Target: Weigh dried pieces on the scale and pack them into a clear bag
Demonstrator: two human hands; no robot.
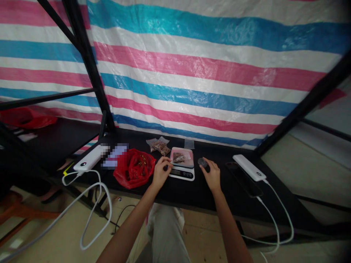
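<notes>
A white digital kitchen scale (189,174) lies before me on the black table, and a small clear bag of brown bits (179,157) rests on its pan. My left hand (162,171) is at the scale's left edge, thumb and finger pinched together by the bag's lower left corner. What is between those fingertips is too small to make out. To the right of the scale, my right hand (211,174) grips a small clear round plastic cup (202,162) just above the table. Left of my left hand sits an open red plastic bag (135,168) with small brown pieces inside.
Filled clear bags (159,145) lie behind the scale, beside a flat clear bag (189,143). A white power bank (249,167) and a dark phone (244,179) lie at right. Another power bank (91,157) with a looping white cable lies at left. Striped sheeting (192,73) hangs behind.
</notes>
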